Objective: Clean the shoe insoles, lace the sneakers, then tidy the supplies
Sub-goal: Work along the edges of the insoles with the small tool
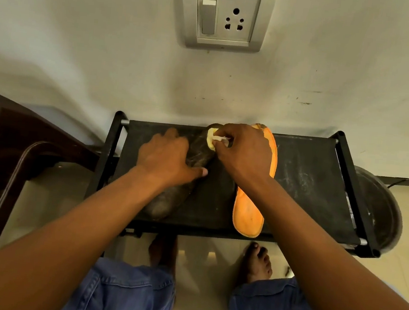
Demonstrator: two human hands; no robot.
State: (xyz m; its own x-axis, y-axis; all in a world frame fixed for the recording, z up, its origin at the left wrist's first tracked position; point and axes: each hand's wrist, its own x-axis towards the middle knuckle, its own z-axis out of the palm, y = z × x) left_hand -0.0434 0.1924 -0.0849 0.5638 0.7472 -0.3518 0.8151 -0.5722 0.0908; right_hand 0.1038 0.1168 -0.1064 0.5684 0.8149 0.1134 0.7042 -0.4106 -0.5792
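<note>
On the black rack top (304,180), the left hand (165,160) presses flat on the dark insole (198,154) while the right hand (241,151) pinches a yellow sponge (210,140) to it; the orange insole (247,215), lacing and tidying apparently remain.

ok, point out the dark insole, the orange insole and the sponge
dark insole (161,204), head view, on its near heel end.
orange insole (247,215), head view, on its near heel end.
sponge (210,140), head view, on the yellow part showing left of the right hand.

Left grip (166,157) flat, right grip (243,150) pinched.
</note>
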